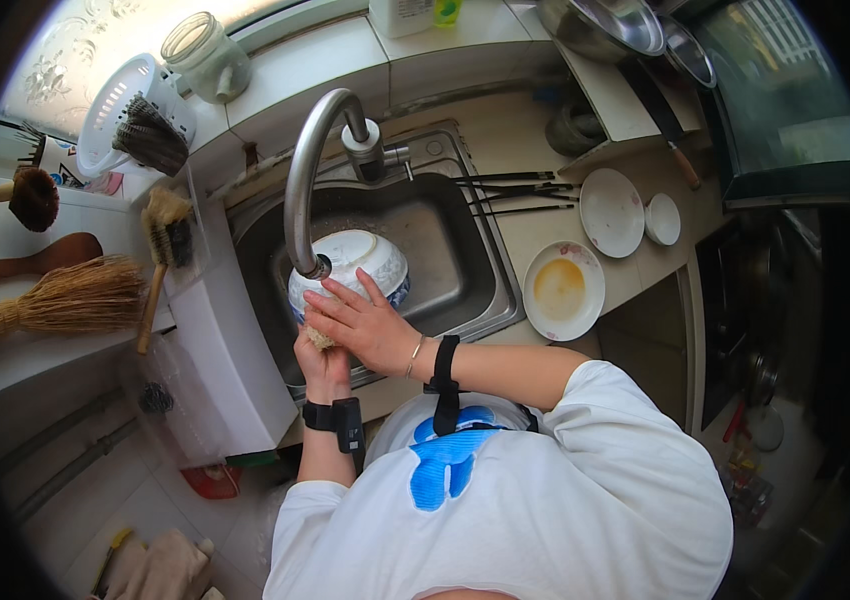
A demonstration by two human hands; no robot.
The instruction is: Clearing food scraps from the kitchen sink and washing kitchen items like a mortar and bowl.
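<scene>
A white bowl with blue patterning (342,255) is tilted over the left part of the sink, its foot ring facing up and its wall wet or soapy. My right hand (369,330) lies against the bowl's near side, fingers spread over the wall. Below it, my left hand (322,367) is at the bowl's lower edge, its fingers mostly hidden. A tan scrubbing pad (318,337) shows between my hands and the bowl; which hand grips it is not clear. The curved metal faucet (296,180) ends just above the bowl, and no stream of water is visible.
Black chopsticks (519,196) lie by the steel sink (504,300). Further right are a plate with yellow-orange residue (561,289), a white plate (611,212) and a small bowl (663,219). A knife (657,112) leans behind them. Brushes and a straw whisk (57,300) sit left.
</scene>
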